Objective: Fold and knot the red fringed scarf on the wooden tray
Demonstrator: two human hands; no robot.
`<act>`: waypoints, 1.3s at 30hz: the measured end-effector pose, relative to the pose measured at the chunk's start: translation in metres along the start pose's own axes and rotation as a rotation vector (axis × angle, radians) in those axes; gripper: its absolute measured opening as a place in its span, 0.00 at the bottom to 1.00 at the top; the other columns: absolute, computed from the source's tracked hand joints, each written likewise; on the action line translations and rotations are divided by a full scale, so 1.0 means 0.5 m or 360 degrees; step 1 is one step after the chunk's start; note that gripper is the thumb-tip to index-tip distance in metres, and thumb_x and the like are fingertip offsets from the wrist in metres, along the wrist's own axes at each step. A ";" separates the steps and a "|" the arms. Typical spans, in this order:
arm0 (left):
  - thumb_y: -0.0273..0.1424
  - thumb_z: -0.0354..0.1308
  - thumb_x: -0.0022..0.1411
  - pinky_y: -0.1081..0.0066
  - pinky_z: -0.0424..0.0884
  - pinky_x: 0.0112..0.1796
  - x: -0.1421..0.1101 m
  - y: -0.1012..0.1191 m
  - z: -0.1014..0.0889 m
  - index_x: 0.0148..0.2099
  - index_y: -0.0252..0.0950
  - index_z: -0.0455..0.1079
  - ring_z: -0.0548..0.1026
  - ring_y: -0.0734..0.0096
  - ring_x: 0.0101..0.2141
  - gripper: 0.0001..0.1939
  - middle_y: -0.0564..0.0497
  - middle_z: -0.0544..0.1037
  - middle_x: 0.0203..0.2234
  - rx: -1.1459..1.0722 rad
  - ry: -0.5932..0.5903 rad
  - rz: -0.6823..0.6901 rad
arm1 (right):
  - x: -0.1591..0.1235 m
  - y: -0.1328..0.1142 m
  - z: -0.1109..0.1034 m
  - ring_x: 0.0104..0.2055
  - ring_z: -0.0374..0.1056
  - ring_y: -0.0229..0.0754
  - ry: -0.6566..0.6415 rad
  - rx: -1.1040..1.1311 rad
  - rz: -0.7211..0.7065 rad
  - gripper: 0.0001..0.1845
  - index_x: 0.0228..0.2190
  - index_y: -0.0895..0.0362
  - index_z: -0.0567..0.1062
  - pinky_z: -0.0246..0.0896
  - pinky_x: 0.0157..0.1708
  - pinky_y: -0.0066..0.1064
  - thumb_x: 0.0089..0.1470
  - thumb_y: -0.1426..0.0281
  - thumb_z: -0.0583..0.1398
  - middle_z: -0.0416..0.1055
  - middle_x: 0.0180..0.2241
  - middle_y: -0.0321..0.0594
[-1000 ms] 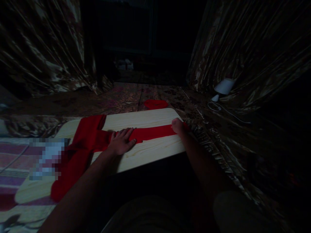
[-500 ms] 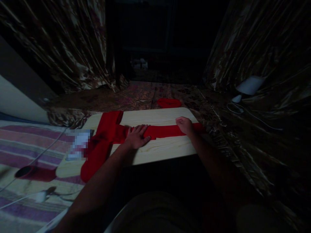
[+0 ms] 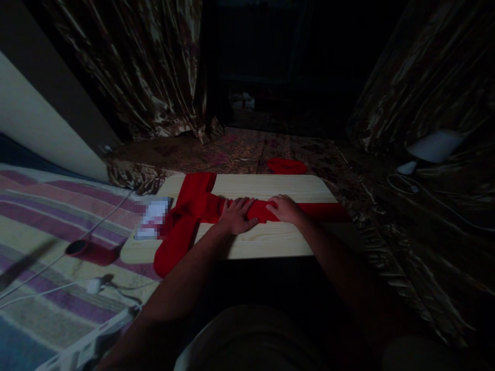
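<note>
A long red cloth strip (image 3: 325,212) runs across a pale wooden board (image 3: 240,247) and hangs past its right end. Wider red cloth (image 3: 195,196) lies folded crosswise at its left end. My left hand (image 3: 237,216) is open, palm down on the strip near the middle, with fingers spread. Just right of it, my right hand (image 3: 286,208) rests on the same strip, fingers out and thumb apart; its fingertips are dim. A small gap separates the two hands.
A blurred pale item (image 3: 154,219) lies on the board's left end. Beside it are a dark red cylinder (image 3: 93,252), cables and a power strip (image 3: 91,340) on striped bedding (image 3: 58,211). Red cloth (image 3: 286,165) sits beyond the board; a white lamp (image 3: 436,146) stands right.
My right hand has come left from the board's right end along the strip, opening from a closed grip to lie beside my left hand. The left hand stays flat. The view has swung left.
</note>
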State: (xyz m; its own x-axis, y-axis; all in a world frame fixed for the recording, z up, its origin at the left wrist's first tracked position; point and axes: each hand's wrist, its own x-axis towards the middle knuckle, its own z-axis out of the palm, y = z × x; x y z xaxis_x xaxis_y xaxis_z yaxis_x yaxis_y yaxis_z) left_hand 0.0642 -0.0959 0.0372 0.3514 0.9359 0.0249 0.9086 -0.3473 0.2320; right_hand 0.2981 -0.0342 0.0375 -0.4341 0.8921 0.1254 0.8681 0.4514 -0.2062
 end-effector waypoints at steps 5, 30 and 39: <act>0.61 0.40 0.64 0.36 0.38 0.64 0.000 -0.001 0.003 0.75 0.45 0.42 0.50 0.48 0.69 0.45 0.43 0.52 0.72 -0.0014 0.0021 0.0008 | 0.003 0.018 -0.010 0.45 0.72 0.45 -0.0137 -0.0021 0.0112 0.19 0.44 0.55 0.78 0.60 0.43 0.31 0.64 0.55 0.56 0.79 0.43 0.45; 0.61 0.40 0.64 0.39 0.37 0.65 -0.001 0.000 0.002 0.75 0.46 0.43 0.49 0.48 0.69 0.45 0.45 0.52 0.72 -0.0054 0.0020 -0.0010 | 0.002 0.133 -0.107 0.34 0.71 0.43 -0.0733 0.0159 0.0348 0.20 0.29 0.56 0.78 0.59 0.31 0.29 0.46 0.52 0.67 0.77 0.30 0.39; 0.61 0.36 0.65 0.39 0.37 0.65 -0.001 0.001 -0.001 0.75 0.46 0.44 0.50 0.49 0.70 0.43 0.44 0.52 0.72 -0.0077 0.0011 -0.0011 | -0.022 0.203 -0.171 0.34 0.71 0.45 -0.1070 0.0465 0.0466 0.20 0.30 0.55 0.81 0.63 0.34 0.32 0.40 0.53 0.67 0.78 0.31 0.39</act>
State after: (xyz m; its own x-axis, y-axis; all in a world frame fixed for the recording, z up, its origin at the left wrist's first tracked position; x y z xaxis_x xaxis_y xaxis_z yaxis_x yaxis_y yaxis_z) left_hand 0.0644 -0.0964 0.0378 0.3432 0.9388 0.0300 0.8991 -0.3375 0.2789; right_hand 0.4115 0.0002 0.0982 -0.3310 0.7538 -0.5677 0.9117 0.1002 -0.3986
